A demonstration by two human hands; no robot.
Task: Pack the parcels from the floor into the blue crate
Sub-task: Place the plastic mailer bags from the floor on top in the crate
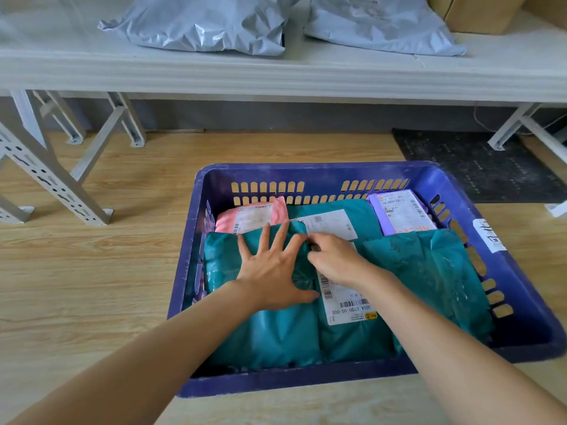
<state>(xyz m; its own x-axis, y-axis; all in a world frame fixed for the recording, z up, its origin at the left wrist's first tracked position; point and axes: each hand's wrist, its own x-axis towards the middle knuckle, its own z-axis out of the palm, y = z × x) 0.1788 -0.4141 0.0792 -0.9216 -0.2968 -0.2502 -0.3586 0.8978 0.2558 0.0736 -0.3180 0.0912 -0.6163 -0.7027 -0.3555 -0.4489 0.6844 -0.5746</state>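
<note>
Head view: your left hand (270,268) lies flat, with straight and spread fingers, on a teal parcel (276,332) in the near left part of the blue crate (306,381). Your right hand (334,259) has curled fingers that pinch a fold of this same parcel (just beside its white label (346,305)). At the far wall of the crate lie a pink parcel (248,216) and a purple parcel (399,216). A second teal parcel (429,271) fills the crate's right side.
</note>
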